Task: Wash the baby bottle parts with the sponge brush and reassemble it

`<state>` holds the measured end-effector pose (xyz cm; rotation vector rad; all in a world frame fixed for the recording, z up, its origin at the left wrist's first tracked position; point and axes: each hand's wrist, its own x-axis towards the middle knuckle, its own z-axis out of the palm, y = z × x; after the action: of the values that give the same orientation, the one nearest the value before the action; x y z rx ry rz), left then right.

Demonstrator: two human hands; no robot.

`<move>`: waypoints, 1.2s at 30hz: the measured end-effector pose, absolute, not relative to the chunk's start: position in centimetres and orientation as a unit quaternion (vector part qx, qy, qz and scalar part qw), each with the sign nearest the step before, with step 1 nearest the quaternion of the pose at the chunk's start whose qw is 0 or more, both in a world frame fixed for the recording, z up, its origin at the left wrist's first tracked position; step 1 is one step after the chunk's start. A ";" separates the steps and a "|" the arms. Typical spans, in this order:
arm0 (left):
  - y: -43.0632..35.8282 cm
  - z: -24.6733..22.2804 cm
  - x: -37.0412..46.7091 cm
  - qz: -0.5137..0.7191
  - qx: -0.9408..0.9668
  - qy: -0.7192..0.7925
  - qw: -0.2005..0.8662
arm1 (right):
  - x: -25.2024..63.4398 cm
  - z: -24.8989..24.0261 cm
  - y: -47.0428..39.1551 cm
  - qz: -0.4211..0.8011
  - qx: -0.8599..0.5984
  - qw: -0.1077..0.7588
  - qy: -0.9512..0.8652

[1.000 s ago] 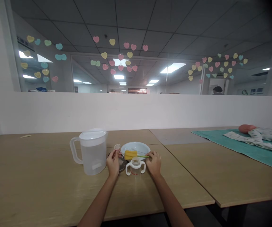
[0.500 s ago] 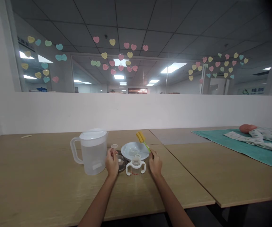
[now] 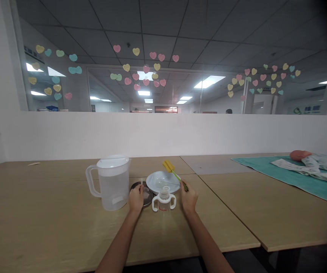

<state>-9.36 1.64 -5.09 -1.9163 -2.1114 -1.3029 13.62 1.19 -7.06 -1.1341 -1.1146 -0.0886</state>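
Observation:
My right hand is closed around the green handle of a bottle brush, whose yellow sponge head points up and left above the white bowl. In my left hand, the fingers pinch a small pale translucent bottle part; its exact kind is hard to make out. Between the hands stands an uncapped clear baby bottle with two white side handles. Behind my left hand lies a round metal dish, partly covered by the hand. The bowl seems to hold something clear.
A lidded plastic pitcher of clear liquid stands left of my left hand. On the right, a teal mat bears a patterned cloth and a doll-like round head. A white wall rises behind the table.
The bottle part in my left hand has turned from a visible round ring to a narrow upright shape and dropped slightly. My right hand has barely moved with the brush.

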 end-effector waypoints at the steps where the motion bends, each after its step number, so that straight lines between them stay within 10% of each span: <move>1: 1.6 -5.1 -9.4 -0.398 -0.620 -0.676 0.008 | 13.6 -7.0 1.2 -0.033 -0.510 0.704 -0.493; 36: 0.2 -5.1 -8.1 -0.420 -0.730 -0.524 0.124 | 13.4 -6.6 0.6 0.122 -0.492 0.687 -0.521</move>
<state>-8.12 0.16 -5.14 -2.1301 -1.5292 -1.2240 13.37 0.56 -6.63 -1.1024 -1.1658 0.2722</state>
